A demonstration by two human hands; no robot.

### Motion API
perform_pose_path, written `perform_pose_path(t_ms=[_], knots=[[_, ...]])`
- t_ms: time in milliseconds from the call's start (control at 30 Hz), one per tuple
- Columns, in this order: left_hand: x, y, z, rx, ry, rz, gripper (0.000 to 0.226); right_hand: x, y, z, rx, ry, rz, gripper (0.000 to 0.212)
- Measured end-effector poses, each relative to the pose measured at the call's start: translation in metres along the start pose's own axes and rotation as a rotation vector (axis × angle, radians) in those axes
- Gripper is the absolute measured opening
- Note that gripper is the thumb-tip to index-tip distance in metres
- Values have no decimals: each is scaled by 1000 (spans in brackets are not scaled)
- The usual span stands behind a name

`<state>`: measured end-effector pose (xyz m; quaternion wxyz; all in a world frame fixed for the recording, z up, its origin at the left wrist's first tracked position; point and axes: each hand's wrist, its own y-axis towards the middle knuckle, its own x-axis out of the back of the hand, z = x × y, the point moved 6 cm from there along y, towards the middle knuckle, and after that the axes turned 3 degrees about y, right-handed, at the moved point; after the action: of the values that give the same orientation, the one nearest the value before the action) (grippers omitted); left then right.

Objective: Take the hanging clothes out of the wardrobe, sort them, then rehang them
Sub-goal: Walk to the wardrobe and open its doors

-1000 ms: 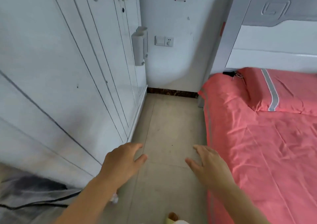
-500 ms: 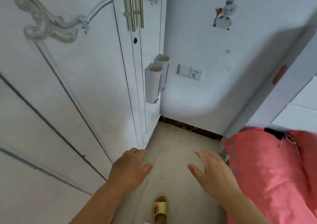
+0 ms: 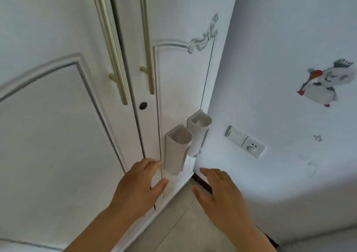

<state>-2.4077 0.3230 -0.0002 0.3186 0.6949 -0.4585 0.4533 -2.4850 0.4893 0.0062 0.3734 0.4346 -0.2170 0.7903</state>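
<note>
Head view, looking down at a white wardrobe (image 3: 58, 126) with both doors closed; it fills the left and centre. The hanging clothes are not visible, presumably inside behind the doors. Step in hand looks like the very start: reaching to open the wardrobe, nothing taken out yet. Right of it, a pale blue-white wall (image 3: 270, 39) meets the wardrobe at a corner, and a beige tiled floor (image 3: 179, 222) shows at the bottom with a dark skirting strip along the wall base. Left hand (image 3: 135, 188) is held out low in front of the right door, fingers relaxed and spread, holding nothing; contact with the door cannot be told. Right hand (image 3: 222, 195) hovers beside it over the floor near the corner, fingers loose and released, also empty. Two long brass bar handles, left handle (image 3: 110, 45) and right handle (image 3: 147, 39), run vertically on either side of the door gap, well above both hands. Next move probably calls for raising a hand to a handle, curling round it and pulling the door outward, stepping back enough for the swing. Two white open-top holders (image 3: 176, 147) are stuck on the right door, just above the left hand. Smaller: wall switch and socket (image 3: 244, 140), a cartoon sticker (image 3: 326, 83), a keyhole (image 3: 143, 105).
</note>
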Motion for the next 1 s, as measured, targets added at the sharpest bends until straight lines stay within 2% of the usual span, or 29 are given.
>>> perform_pose_path(t_ms=[133, 233, 333, 467, 600, 800, 933, 1000], knots=[[13, 20, -16, 201, -18, -136, 50, 32, 58, -5, 204, 52, 74, 43], [30, 26, -33, 313, -9, -241, 49, 52, 92, 8, 390, 75, 131, 44], [55, 28, -48, 382, 20, -369, 47, 70, 122, 31, 575, 104, 159, 48], [89, 26, -57, 448, 110, -497, 46, 79, 148, 68, 722, 176, 157, 53], [117, 23, -59, 476, 196, -574, 53, 81, 164, 107, 763, 308, 148, 55], [134, 26, -54, 478, 216, -561, 59, 74, 170, 135, 737, 526, 173, 54], [139, 23, -51, 455, 205, -569, 60, 72, 165, 141, 663, 736, 375, 67], [141, 22, -49, 440, 205, -564, 60, 73, 164, 141, 638, 766, 397, 62]])
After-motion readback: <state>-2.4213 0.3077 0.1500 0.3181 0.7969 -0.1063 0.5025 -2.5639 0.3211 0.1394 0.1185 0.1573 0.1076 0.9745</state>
